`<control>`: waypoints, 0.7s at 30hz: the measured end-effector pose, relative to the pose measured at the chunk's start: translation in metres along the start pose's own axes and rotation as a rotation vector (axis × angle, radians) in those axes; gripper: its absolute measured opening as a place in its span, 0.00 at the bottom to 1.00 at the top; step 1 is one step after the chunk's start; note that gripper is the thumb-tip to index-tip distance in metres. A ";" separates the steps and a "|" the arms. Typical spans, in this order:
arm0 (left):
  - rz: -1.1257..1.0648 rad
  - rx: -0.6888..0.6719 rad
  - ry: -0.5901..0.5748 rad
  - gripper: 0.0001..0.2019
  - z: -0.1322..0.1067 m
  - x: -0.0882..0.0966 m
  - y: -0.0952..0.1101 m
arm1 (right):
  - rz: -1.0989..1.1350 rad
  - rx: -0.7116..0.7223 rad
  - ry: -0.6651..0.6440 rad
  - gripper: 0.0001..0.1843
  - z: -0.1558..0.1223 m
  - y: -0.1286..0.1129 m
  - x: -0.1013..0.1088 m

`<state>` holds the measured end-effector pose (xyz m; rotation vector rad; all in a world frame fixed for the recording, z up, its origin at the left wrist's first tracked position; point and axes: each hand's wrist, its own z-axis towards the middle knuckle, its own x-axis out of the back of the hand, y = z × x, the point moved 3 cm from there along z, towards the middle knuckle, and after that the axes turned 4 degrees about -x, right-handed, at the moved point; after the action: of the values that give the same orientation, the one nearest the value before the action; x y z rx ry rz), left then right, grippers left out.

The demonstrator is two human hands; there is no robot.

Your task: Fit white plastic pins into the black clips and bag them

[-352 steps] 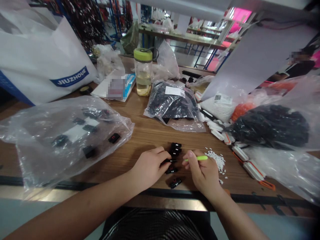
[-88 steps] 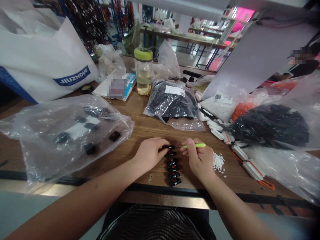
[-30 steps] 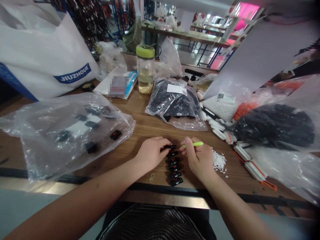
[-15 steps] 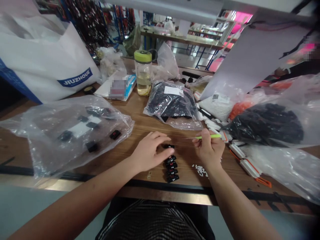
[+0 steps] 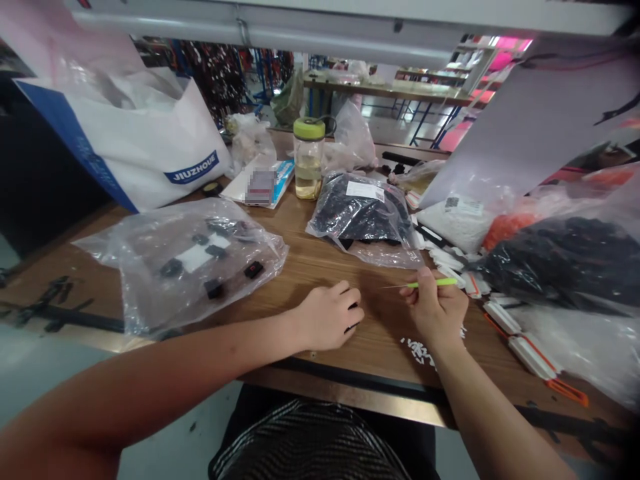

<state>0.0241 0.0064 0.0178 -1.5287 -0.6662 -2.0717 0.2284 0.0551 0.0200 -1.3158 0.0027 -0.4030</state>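
Observation:
My left hand (image 5: 331,315) is closed over the row of black plastic connectors on the table, its fingers curled round them. Only dark slivers of the black connectors (image 5: 353,307) show between the fingers; the hand hides the rest. In my right hand (image 5: 440,310) is a thin needle-like pick with a yellow-green handle (image 5: 445,283), pinched between thumb and fingers. The pick's fine metal tip points left, above the wood and apart from the connectors. Just below the right hand lies a small pile of tiny white plastic pieces (image 5: 423,352).
On the left lies a clear bag (image 5: 150,293) with several black connectors on and in it. A bag of dark parts (image 5: 365,217), a green-lidded bottle (image 5: 308,160) and a white shopping bag (image 5: 150,143) stand farther back. White-and-orange parts (image 5: 535,357) and more filled bags line the right.
My left hand has closed over the row of connectors, which lay uncovered beside it before. The right hand keeps the pick in nearly the same pose. The whole view has shifted.

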 end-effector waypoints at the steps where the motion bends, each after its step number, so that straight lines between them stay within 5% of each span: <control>1: 0.011 0.017 -0.009 0.09 -0.002 0.001 -0.007 | -0.010 0.011 0.000 0.24 0.000 0.000 0.000; 10: 0.122 0.097 -0.105 0.11 -0.034 0.021 -0.044 | -0.034 0.014 -0.011 0.24 0.000 -0.003 -0.002; 15: 0.355 0.493 -0.122 0.11 -0.074 0.072 -0.086 | -0.003 0.020 -0.023 0.22 -0.002 -0.004 -0.002; 17: 0.465 0.645 -0.042 0.12 -0.091 0.092 -0.103 | -0.010 0.028 -0.039 0.20 -0.002 -0.005 -0.002; 21: 0.501 0.736 -0.052 0.19 -0.109 0.102 -0.118 | -0.017 0.022 -0.038 0.21 -0.002 -0.004 -0.001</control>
<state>-0.1572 0.0186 0.0756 -1.1553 -0.8358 -1.2195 0.2258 0.0521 0.0234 -1.3023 -0.0447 -0.3917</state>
